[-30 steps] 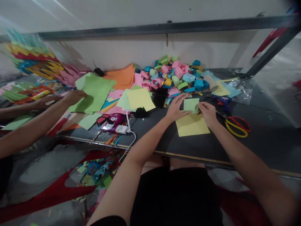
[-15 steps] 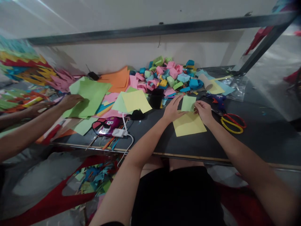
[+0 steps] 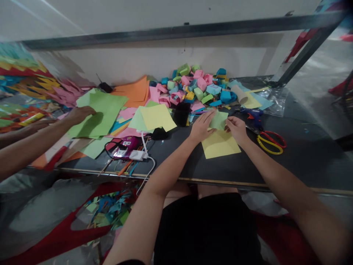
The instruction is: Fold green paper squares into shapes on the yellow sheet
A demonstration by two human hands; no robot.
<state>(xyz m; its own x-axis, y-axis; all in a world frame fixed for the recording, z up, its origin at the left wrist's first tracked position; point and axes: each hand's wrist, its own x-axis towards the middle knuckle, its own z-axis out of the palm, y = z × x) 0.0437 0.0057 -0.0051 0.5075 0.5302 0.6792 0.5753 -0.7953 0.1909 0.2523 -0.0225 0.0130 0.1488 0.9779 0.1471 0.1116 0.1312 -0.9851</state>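
Observation:
A small light-green paper piece [image 3: 220, 120] stands between my hands, overlapping the far part of a yellow paper sheet [image 3: 222, 146] that lies on the dark table. My left hand [image 3: 202, 126] has its fingers stretched out along the green piece's left side, with the thumb near its lower edge. At the right edge, my right hand [image 3: 237, 129] pinches the green piece between thumb and fingers. Scissors with red and yellow handles [image 3: 271, 141] lie to the right of my right hand, beside a blue glue gun [image 3: 255, 116].
Folded paper pieces [image 3: 197, 86] are heaped at the back. A cardboard tube [image 3: 239, 94] lies right of them. On the left are a purple power strip [image 3: 127, 147] with a white cable, stacked coloured sheets, and another person's hand [image 3: 80, 115] on green paper [image 3: 100, 110]. A metal bar [image 3: 176, 31] crosses above.
The green piece has tilted and looks darker, and my left fingers cover more of its left side. The whole view has shifted slightly. The other person's hand stays on the green sheets.

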